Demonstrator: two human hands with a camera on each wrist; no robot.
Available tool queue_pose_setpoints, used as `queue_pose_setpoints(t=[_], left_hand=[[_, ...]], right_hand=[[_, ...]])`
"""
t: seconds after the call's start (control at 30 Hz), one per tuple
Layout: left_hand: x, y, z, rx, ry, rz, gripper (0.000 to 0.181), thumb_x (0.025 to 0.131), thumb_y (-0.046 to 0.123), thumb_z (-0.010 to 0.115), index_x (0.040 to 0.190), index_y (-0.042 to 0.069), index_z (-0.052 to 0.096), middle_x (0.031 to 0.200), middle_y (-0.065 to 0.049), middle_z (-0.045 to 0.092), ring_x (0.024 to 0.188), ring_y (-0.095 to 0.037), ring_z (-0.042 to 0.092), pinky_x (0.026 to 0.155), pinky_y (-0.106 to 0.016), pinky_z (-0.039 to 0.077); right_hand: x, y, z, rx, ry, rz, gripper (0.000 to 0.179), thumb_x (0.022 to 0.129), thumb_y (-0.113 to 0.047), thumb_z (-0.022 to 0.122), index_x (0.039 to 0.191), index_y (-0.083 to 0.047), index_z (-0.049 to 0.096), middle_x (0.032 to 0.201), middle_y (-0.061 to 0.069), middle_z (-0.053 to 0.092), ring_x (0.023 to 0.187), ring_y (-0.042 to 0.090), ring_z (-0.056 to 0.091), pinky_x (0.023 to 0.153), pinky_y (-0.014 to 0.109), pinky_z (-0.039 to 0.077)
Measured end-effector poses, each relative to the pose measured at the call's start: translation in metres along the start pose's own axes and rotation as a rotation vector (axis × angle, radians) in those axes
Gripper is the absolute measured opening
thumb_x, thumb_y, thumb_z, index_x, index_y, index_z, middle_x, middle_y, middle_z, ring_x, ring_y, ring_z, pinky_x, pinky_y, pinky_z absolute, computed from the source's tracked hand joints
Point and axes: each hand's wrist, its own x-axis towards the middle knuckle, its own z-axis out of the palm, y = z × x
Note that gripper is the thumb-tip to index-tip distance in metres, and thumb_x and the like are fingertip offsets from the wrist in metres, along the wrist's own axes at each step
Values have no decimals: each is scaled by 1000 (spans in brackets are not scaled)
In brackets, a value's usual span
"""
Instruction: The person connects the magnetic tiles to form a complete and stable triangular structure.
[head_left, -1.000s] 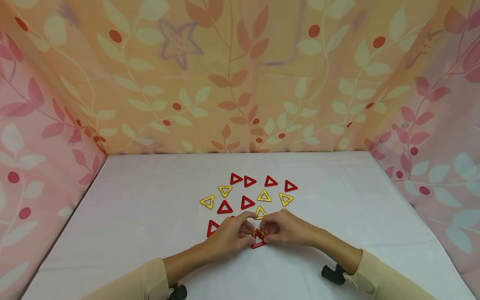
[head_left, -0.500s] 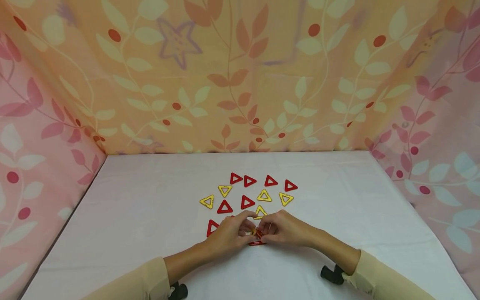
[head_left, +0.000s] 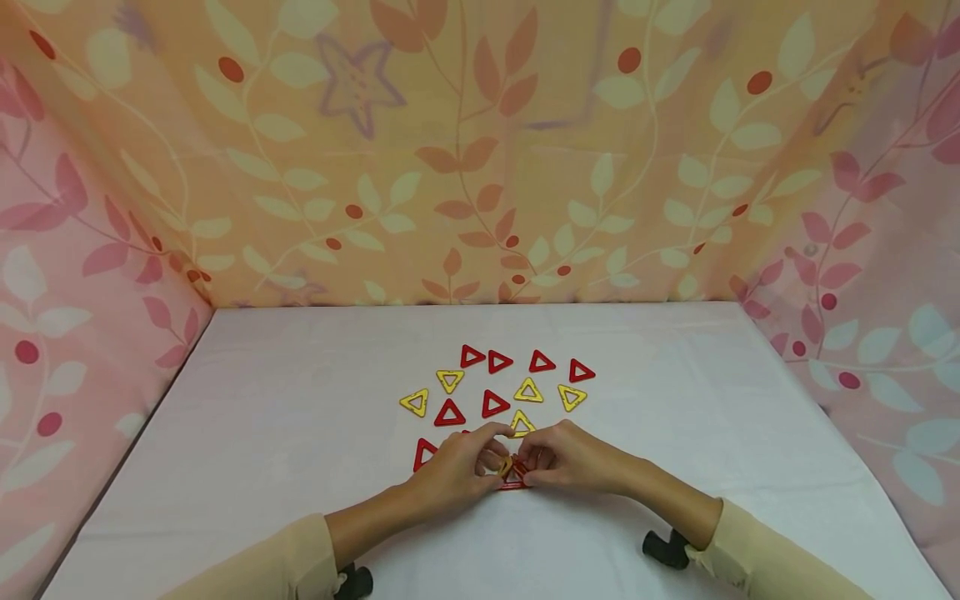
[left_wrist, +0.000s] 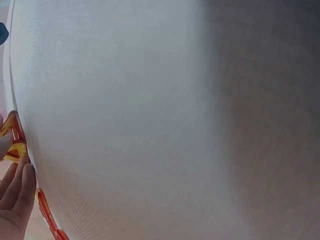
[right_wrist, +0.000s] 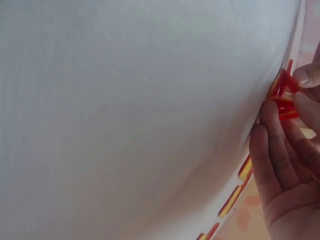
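Near the front middle of the table, both hands are at a small cluster of red and yellow triangle tiles with open centres. My left hand (head_left: 461, 467) pinches a yellow triangle tile (left_wrist: 19, 149) on the cluster's left side. From the right, my right hand (head_left: 573, 458) pinches a red triangle tile (right_wrist: 284, 106). These two tiles stand tilted toward each other, with the edge of another red triangle tile (head_left: 513, 487) low between the hands. Fingers hide much of the cluster, so how the tiles join cannot be told.
Beyond the hands, loose red triangle tiles (head_left: 495, 404) and yellow triangle tiles (head_left: 528, 390) lie flat on the white tabletop (head_left: 262, 417). One red tile (head_left: 424, 453) lies beside the left hand. A patterned cloth (head_left: 480, 167) rises at the table's back edge.
The red tile between the hands first showed its triangular face, then tilted down until mainly its near edge showed. Now the yellow and red tiles lean more visibly above it. The hands barely moved.
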Motion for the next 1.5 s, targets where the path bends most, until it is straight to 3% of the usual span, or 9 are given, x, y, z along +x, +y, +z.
queue_pose_setpoints(t=[0.23, 0.47, 0.7, 0.93, 1.13, 1.3, 1.5], left_hand=[[1, 2, -2, 48, 10, -15, 53, 86, 6, 77, 133, 14, 55, 102, 3, 71, 83, -3, 66, 79, -21, 54], [4, 5, -3, 137, 78, -33, 49, 87, 11, 77, 132, 13, 57, 89, 6, 72, 80, -5, 64, 74, -21, 53], [7, 6, -1, 60, 57, -48, 50, 87, 6, 75, 132, 9, 55, 95, 1, 72, 79, -4, 64, 73, -17, 53], [9, 6, 1, -2, 8, -57, 53, 86, 7, 77, 134, 11, 54, 113, -4, 71, 97, -13, 70, 81, -22, 55], [7, 4, 1, -17, -22, -76, 56, 85, 6, 77, 136, 14, 54, 117, -2, 70, 101, -13, 68, 84, -23, 55], [5, 1, -8, -24, 2, -42, 56, 85, 6, 77, 136, 12, 54, 114, -4, 69, 99, -14, 68, 82, -22, 55], [0, -4, -29, -23, 87, 2, 54, 85, 3, 76, 135, 9, 55, 111, -9, 71, 96, -20, 70, 80, -28, 57]], right_hand=[[-3, 0, -6, -70, 28, 8, 19, 87, -10, 76, 105, -11, 70, 91, -6, 67, 76, 3, 62, 72, 23, 55], [-3, 1, -6, -134, 49, 19, 34, 87, -8, 75, 120, -11, 67, 106, -10, 66, 84, 9, 61, 79, 24, 53], [-3, 2, -4, -156, 42, 21, 35, 86, -8, 76, 119, -15, 66, 106, -12, 65, 86, 8, 60, 79, 24, 53], [-3, 0, -3, -181, 27, 35, 35, 84, -12, 80, 117, -13, 68, 99, -11, 63, 84, 9, 57, 75, 22, 51], [-3, 0, -2, -187, 20, 53, 34, 84, -16, 80, 116, -13, 69, 99, -13, 62, 83, 8, 57, 74, 22, 51], [-3, 0, -1, -200, 26, 49, 33, 84, -16, 81, 115, -12, 69, 99, -13, 63, 83, 8, 57, 73, 21, 51], [-3, 0, -1, -206, 25, 58, 33, 84, -15, 80, 115, -12, 69, 99, -13, 63, 83, 7, 57, 74, 22, 51]])
